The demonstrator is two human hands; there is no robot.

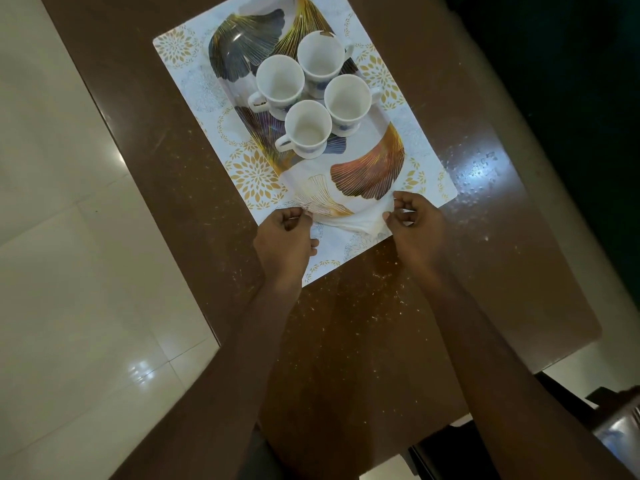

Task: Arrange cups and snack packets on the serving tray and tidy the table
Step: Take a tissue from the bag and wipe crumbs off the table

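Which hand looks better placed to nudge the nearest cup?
Left, probably. The nearest cup sits left of centre, with its handle towards the left hand; the right hand lies farther off.

Four cups crowd the middle of the tray; its far end and near end lie bare. The brown surface nearer the person is open all round.

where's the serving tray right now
In the head view, the serving tray lies on the placemat on the brown table, both hands at its near edge.
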